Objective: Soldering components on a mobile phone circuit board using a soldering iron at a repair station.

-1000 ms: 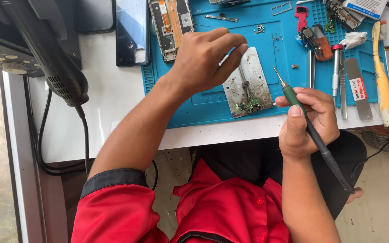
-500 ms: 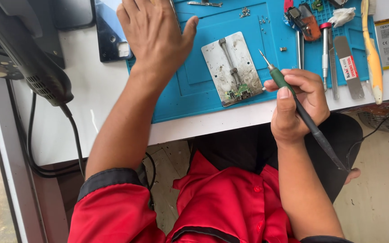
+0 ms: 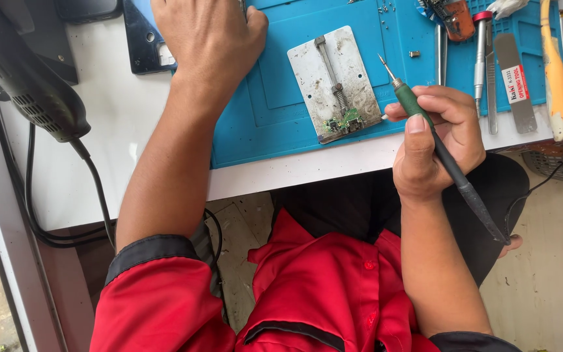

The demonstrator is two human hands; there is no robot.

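green-gripped iron: soldering iron (image 3: pixel 425 124) pinched pen-style in the right hand (image 3: pixel 434 140), fingers clamped on it, tip raised for fine control.
metal holder: board clamp (image 3: pixel 335 83) on the blue mat (image 3: pixel 262 111), just left of the tip.
left hand: left hand (image 3: pixel 206 36) reaches up the mat, palm down; grip hidden, cannot tell.

Right hand (image 3: pixel 439 140) grips soldering iron (image 3: pixel 425 124) centre-right; left hand (image 3: pixel 206 32) flat on blue mat (image 3: pixel 262 117), upper centre; metal fixture plate (image 3: pixel 335 81) between.
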